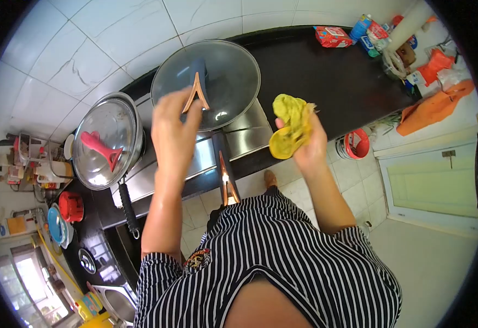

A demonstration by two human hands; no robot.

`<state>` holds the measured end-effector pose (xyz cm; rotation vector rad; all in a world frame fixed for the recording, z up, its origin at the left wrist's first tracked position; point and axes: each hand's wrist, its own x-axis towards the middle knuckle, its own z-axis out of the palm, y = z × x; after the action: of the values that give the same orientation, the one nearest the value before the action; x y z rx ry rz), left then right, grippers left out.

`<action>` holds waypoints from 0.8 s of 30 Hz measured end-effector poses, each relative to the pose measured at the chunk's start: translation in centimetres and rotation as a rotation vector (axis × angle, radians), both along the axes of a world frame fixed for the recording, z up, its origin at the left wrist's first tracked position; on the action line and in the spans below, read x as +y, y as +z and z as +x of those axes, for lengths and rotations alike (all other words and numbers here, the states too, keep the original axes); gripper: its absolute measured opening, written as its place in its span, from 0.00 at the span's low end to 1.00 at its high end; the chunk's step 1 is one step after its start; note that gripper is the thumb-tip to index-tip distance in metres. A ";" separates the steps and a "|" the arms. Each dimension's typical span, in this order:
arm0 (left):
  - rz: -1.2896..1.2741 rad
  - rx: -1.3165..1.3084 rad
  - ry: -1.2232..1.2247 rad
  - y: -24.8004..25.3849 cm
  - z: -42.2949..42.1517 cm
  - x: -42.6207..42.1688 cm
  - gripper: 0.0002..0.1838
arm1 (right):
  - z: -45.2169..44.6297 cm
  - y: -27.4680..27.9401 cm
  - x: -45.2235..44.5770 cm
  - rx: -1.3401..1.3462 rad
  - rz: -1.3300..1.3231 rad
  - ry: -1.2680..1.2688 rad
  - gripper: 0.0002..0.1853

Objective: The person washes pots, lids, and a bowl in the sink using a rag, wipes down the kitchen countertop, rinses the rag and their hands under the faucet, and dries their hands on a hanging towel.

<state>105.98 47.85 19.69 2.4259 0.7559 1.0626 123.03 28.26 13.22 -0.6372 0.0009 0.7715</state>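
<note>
My left hand is at the handle of a large glass pan lid, fingers and thumb closed about its copper-edged side; slight blur softens the fingertips. Beneath the lid is a pan whose dark, copper-trimmed handle points toward my body. A crumpled yellow cloth is held in my right hand, raised in front of the counter edge. Left of my left hand, a second pan with a glass lid and a pink lid handle sits on the steel stove.
A dark counter runs along the tiled wall, with a red packet and bottles at its far end. On the floor stands a red bucket. An orange bag hangs at right; a sink is lower left.
</note>
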 end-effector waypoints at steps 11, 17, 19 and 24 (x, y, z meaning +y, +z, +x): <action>-0.622 0.422 0.262 -4.7 7.8 6.9 0.43 | 10.7 -7.7 -7.4 0.355 -0.042 0.112 0.21; -0.494 0.403 0.302 -5.3 7.5 7.2 0.36 | 13.5 -9.6 -10.5 0.351 0.126 -0.004 0.24; -0.600 0.344 0.264 -3.5 7.9 5.8 0.35 | 13.7 -8.9 -11.5 0.363 0.136 -0.070 0.24; -0.555 0.228 0.217 1.7 11.3 1.0 0.33 | 16.7 -8.9 -12.6 0.331 0.195 -0.033 0.27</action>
<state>117.32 48.81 21.43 2.0272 1.2260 0.5444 139.77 15.71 4.29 -0.3193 0.2357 0.8260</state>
